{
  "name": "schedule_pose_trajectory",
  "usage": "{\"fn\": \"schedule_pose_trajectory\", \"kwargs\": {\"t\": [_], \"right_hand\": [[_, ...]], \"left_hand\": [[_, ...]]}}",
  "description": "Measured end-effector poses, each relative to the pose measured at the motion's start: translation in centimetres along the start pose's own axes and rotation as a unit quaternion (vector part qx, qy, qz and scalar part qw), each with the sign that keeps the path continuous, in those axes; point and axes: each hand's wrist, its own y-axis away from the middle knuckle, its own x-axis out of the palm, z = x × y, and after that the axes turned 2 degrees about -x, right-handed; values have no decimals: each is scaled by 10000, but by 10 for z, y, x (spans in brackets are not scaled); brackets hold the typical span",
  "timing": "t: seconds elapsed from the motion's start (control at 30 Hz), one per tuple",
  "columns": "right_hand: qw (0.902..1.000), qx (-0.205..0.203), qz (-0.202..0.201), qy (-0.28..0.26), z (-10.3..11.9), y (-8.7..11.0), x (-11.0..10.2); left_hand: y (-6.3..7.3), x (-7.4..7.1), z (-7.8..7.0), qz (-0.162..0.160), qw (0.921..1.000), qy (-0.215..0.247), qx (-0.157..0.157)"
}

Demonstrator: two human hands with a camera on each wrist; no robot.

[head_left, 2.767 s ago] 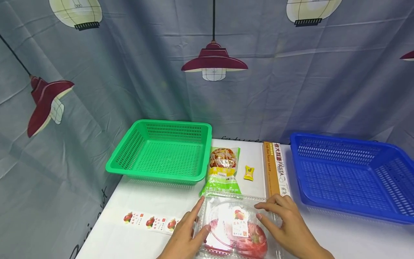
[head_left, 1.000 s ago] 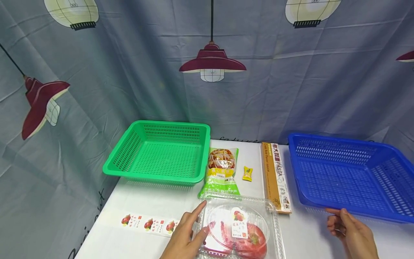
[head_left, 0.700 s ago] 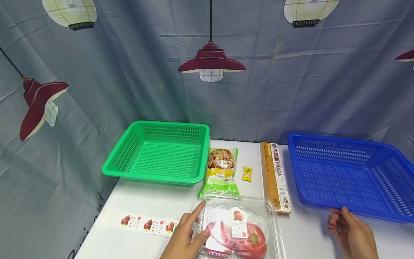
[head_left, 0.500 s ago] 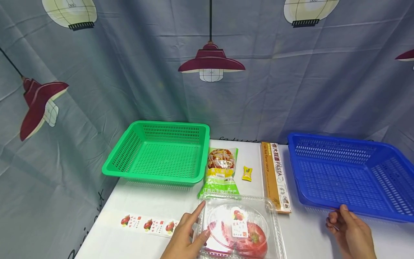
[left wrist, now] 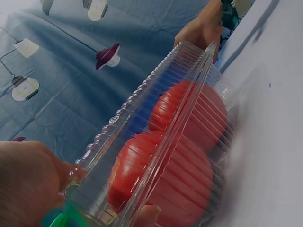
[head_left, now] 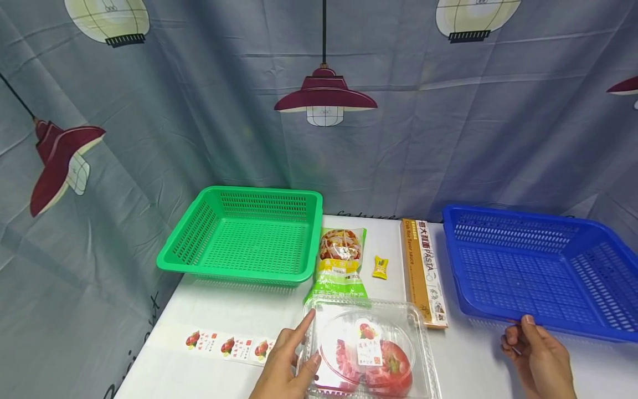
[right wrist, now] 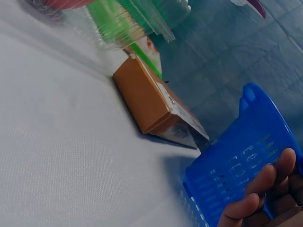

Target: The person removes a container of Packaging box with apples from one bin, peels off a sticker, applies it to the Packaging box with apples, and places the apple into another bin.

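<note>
A clear plastic clamshell box (head_left: pixel 413 354) with two red tomatoes (head_left: pixel 394 366) inside stands at the near centre, lid down. On its lid is a printed label (head_left: pixel 369 343) with a red fruit picture. My left hand (head_left: pixel 286 360) rests at the box's left edge, index finger straight along it and thumb touching the lid side. In the left wrist view, the thumb (left wrist: pixel 147 215) lies at the rim seam. By the front rim of the blue basket (head_left: pixel 518 277), my right hand (head_left: pixel 540 354) hangs loosely curled with nothing visible in it; its fingertips overlap the basket in the right wrist view.
A strip of matching labels (head_left: pixel 244 349) lies left of the box. Behind the box are a green food bag (head_left: pixel 339 266), a small yellow packet (head_left: pixel 380 267) and a pasta box (head_left: pixel 423 271). A green basket (head_left: pixel 249 244) stands back left, before a grey curtain (head_left: pixel 389 149).
My right hand has left the clamshell box and moved right to the blue basket's front, where it has stayed nearly still. The left hand has kept its place at the box.
</note>
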Motion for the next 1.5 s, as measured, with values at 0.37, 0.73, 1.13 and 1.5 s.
{"fn": "schedule_pose_trajectory", "kwargs": {"t": [0.37, 0.73, 1.13, 1.5], "right_hand": [[9996, -229, -121, -137, -2, 0, 0], [9981, -513, 99, -339, -4, 0, 0], [9962, -686, 276, -457, -8, -2, 4], [9981, -378, -32, -486, -6, 2, 6]], "left_hand": [[-11, -6, -19, 32, 9999, 72, 99], [-32, -11, -47, 65, 9998, 37, 195], [-62, -6, -69, 257, 9990, 104, 351], [-96, 12, -96, 311, 9958, 559, 655]]}}
